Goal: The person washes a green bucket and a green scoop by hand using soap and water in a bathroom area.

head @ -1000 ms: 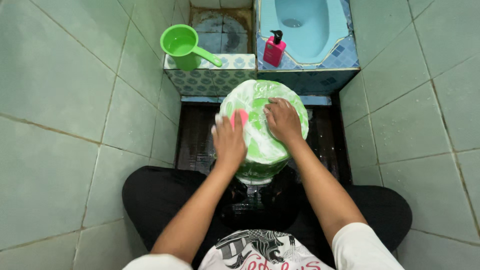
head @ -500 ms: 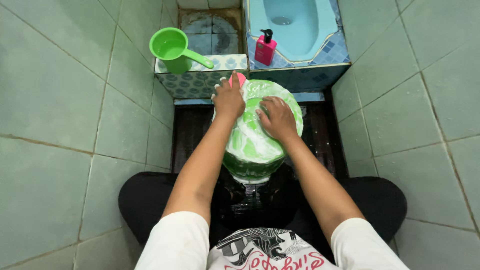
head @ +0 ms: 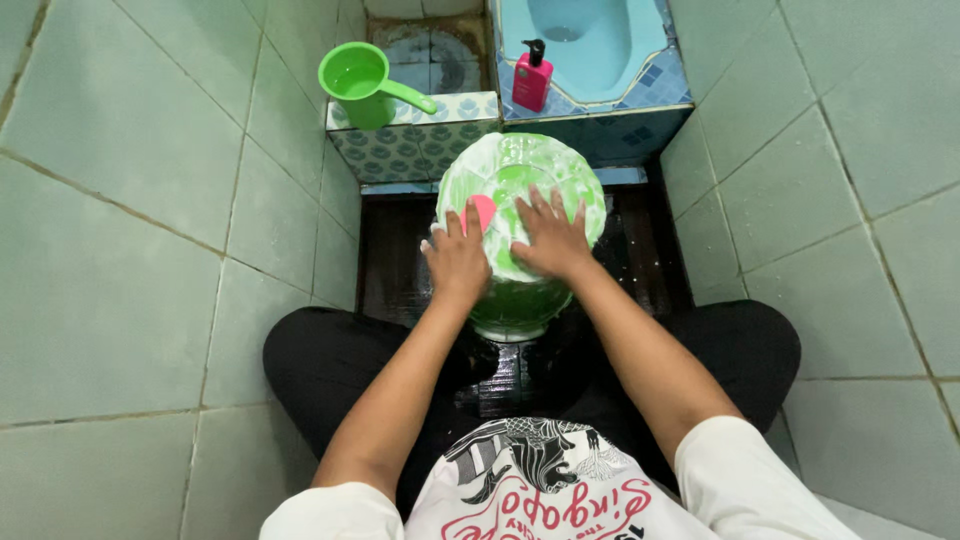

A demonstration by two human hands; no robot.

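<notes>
A green plastic bucket (head: pixel 520 170) stands upside down on the dark wet floor between my knees, its bottom and sides smeared with white soap foam. My left hand (head: pixel 456 262) presses a small pink sponge (head: pixel 484 211) against the bucket's left side. My right hand (head: pixel 548 240) lies flat on the bucket's bottom with the fingers spread, holding it steady.
A green water dipper (head: pixel 364 82) sits on a patterned tiled ledge (head: pixel 420 140) at the back left. A pink pump bottle (head: pixel 532 76) stands beside a blue squat toilet (head: pixel 590 40). Green tiled walls close in on both sides.
My left hand has pulled the pink sponge back from the bucket's far edge toward me, down its left side. My right hand has spread its fingers flat.
</notes>
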